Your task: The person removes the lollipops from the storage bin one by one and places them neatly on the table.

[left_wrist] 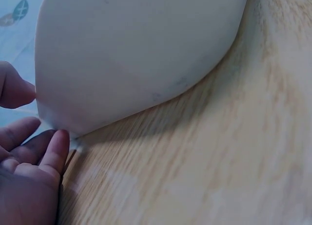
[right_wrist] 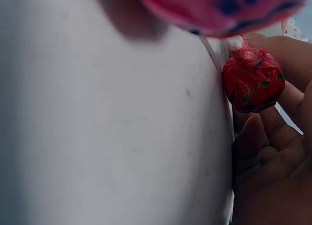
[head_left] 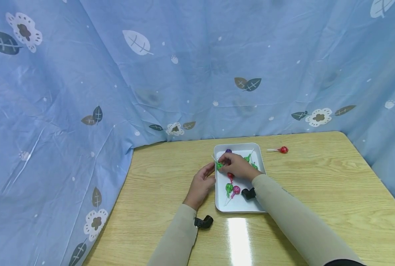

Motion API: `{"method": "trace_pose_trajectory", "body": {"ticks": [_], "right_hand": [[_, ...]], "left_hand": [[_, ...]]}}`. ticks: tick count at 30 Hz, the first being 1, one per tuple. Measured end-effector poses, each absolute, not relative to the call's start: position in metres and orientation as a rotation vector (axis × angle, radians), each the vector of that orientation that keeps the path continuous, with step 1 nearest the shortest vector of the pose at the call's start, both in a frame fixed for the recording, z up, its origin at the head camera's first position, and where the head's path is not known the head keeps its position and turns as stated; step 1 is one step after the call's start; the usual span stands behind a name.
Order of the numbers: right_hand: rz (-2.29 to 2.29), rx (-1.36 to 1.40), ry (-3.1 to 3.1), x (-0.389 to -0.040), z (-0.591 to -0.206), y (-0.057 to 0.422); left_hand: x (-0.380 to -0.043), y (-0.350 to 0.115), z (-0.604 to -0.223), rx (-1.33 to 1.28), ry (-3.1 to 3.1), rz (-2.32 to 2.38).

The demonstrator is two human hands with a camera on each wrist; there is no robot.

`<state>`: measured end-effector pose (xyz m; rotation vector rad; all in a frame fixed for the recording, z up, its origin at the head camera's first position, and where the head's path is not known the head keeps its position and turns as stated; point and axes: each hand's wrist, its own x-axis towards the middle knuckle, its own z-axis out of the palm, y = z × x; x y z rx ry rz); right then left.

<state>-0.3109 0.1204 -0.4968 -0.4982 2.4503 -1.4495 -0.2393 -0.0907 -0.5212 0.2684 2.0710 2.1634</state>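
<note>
A white rectangular tray (head_left: 240,207) holds several wrapped lollipops. My right hand (head_left: 239,166) reaches into it from the right and pinches a green lollipop (head_left: 219,166) by the tray's left wall, its stick pointing up and left. Just below that hand lies a red lollipop (head_left: 230,176), seen close beside the fingers in the right wrist view as a red wrapped ball (right_wrist: 253,81). My left hand (head_left: 201,184) is at the outside of the tray's left wall; in the left wrist view its fingers (left_wrist: 57,149) are at the white wall, loosely extended.
Nearer in the tray lie a green lollipop (head_left: 229,187) and a pink one (head_left: 236,190). A purple lollipop (head_left: 228,150) and green ones (head_left: 247,158) sit toward its far side. Outside, a red lollipop (head_left: 283,149) lies on the wooden table (head_left: 317,177). A blue curtain (head_left: 197,74) hangs behind.
</note>
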Motion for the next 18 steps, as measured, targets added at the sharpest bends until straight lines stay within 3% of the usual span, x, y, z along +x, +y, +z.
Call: {"method": "trace_pose_trajectory", "body": {"ticks": [18], "right_hand": [[-1.574,-0.457,2.444,-0.3137,-0.4945,0.1282]], "left_hand": [[-0.2411,-0.0901,-0.5201,0.268,2.071,2.160]]}}
